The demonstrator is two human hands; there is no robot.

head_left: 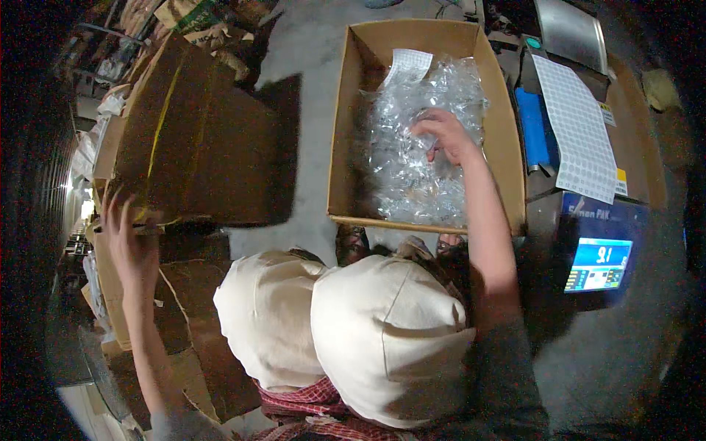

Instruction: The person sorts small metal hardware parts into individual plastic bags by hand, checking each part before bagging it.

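Note:
My right hand [446, 138] hovers over or touches clear plastic packets [412, 176] heaped in an open cardboard box [504, 176]. Its fingers are curled but apart, and I see nothing held between them. A white sheet printed with small marks [409, 65] lies at the far end of the packets. At the left, my left hand [131, 235] grips the near left corner of a brown cardboard carton [213, 140] with a yellow line across it. The fingers lie over the carton's edge and are slightly blurred.
At the right stands a dark device with a lit blue screen [599, 264]. Another printed sheet [577, 121] and a blue roll [532, 128] lie beyond it. Pale cloth covers my knees [390, 331]. More cardboard [198, 294] sits below the left carton.

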